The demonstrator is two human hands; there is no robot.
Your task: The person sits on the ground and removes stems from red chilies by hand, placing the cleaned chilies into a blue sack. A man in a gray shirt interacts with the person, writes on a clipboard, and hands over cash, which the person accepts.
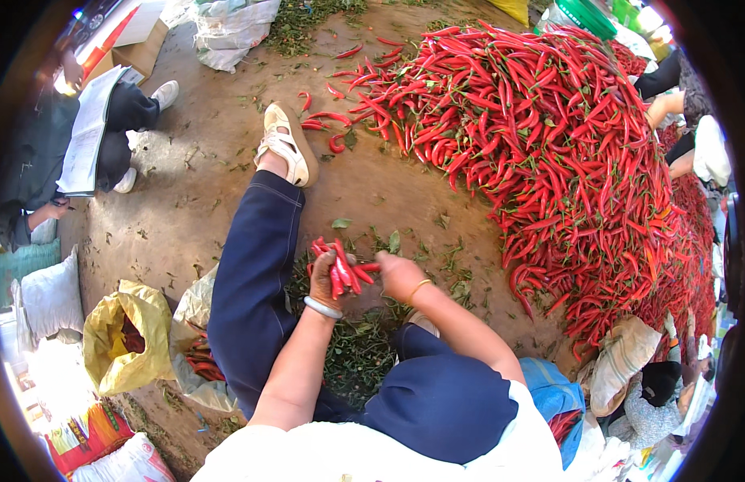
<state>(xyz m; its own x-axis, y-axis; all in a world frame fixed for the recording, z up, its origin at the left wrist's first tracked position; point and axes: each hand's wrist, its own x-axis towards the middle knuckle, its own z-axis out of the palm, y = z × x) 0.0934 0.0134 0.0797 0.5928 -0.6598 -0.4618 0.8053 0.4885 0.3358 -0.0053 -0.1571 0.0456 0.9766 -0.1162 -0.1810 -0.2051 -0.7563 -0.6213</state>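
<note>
A small bunch of red chili peppers [343,271] is gripped in my left hand [324,278], which wears a pale bangle. Close by on its right is my right hand [399,276], with a yellow bracelet at the wrist; its fingers are bent at the end of one red pepper that sticks out towards it. Whether they pinch the pepper or its stem cannot be told. Under both hands, between my legs, green stems and leaves [363,355] lie on the brown floor. A large heap of red chili peppers [547,150] spreads to the right.
Left of my leg stand an open yellow sack [155,319] and a whitish sack with peppers [191,367]. A blue sack [544,388] and a tan sack [625,361] are at my right. A person with an open book [89,129] sits at left; other people are at the right edge.
</note>
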